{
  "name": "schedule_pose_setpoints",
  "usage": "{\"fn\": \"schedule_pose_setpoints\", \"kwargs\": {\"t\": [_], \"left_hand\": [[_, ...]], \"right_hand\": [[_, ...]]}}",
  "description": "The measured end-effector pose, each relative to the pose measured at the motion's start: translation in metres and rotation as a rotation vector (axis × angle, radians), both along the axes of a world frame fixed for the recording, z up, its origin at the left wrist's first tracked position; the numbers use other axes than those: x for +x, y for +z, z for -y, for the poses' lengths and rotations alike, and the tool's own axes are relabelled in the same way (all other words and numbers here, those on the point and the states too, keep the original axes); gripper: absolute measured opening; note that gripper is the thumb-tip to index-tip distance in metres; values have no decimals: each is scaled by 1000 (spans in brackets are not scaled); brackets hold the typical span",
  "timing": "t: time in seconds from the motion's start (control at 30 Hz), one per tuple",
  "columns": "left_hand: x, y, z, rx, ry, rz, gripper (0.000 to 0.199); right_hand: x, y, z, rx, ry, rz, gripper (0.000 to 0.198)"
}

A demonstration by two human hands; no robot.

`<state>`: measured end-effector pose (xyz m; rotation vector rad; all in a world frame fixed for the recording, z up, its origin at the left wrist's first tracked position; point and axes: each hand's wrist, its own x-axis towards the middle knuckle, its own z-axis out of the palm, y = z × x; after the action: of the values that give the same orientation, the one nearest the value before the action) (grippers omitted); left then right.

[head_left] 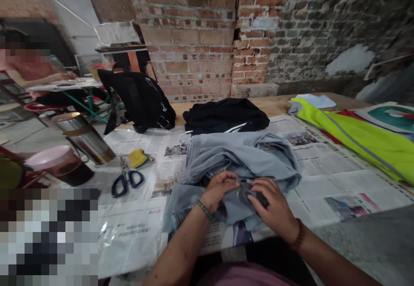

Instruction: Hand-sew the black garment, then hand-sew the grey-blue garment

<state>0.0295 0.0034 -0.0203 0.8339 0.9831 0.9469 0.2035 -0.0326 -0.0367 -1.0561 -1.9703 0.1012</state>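
Note:
A grey-blue garment (226, 148) lies bunched on the newspaper-covered table in front of me. My left hand (220, 190), with a green bead bracelet at the wrist, pinches the garment's near part between thumb and fingers. A small bright glint shows at those fingertips, too small to name. On the other side of the same fold, my right hand (267, 196) has its fingers curled on the cloth; a dark red bracelet circles that wrist. Dark-handled scissors (127, 182) rest to the left of the garment, beside a yellow object (137, 158).
A steel flask (82, 137) and a lidded jar of dark liquid (64, 167) stand at left. Behind are a black bag (139, 100) and dark folded clothing (226, 115). A neon-yellow garment (359, 139) and an iron (393, 117) lie right. Another person sits far left.

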Motion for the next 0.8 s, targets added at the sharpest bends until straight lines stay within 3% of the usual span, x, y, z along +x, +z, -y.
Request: {"fn": "schedule_pose_setpoints", "kwargs": {"t": [0.1, 0.23, 0.8], "left_hand": [[0, 1, 1, 7, -19, -12, 35], [0, 1, 1, 28, -34, -29, 35], [2, 3, 2, 10, -10, -30, 31]], "right_hand": [[-3, 0, -5, -5, -44, -1, 18], [-8, -1, -9, 28, -32, 10, 9], [-10, -5, -1, 72, 3, 54, 11]]}}
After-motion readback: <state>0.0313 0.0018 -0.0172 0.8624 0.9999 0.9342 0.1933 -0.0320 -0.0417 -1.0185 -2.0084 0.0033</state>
